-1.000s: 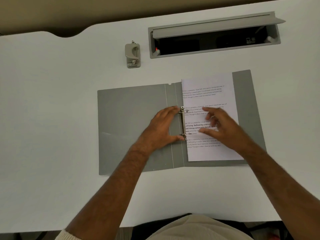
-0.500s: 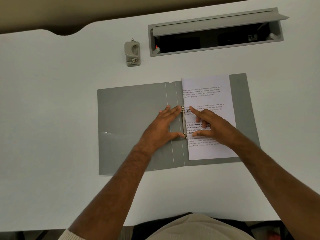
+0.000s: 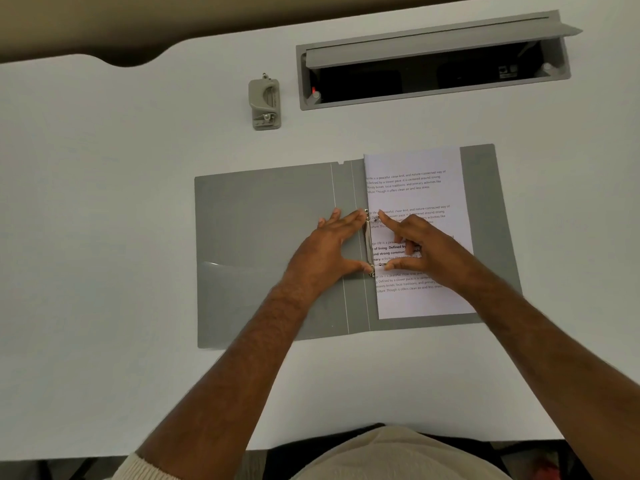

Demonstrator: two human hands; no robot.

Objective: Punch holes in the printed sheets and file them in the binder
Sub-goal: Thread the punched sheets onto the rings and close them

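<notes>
Here, both my hands meet at the ring mechanism (image 3: 369, 242) in the middle of the open grey binder (image 3: 270, 237). My left hand (image 3: 329, 251) lies flat on the spine, fingers straight, index tip by the upper ring and thumb tip by the lower one, pressing and not gripping anything. My right hand (image 3: 420, 252) rests on the printed sheets (image 3: 415, 188), index finger stretched to the upper ring, thumb to the lower, the other fingers curled under; it pinches nothing that I can see. Whether the rings are snapped closed is too small to tell.

The mechanism's long axis runs away from me, and it sits between my two hands, touched from each side. The sheets lie on the binder's right cover, their punched edge against the rings, directly under my right hand, which makes that the nearer hand for them. I judge the filing step nearly done, with only the closing of the rings and cover left.

Farther out, the hole punch (image 3: 264, 103) stands alone on the white desk (image 3: 104, 202), well apart beyond the binder. To its right, a recessed cable tray (image 3: 433, 74) in the desk has its lid propped open; inside is dark, with sockets faintly visible.
</notes>
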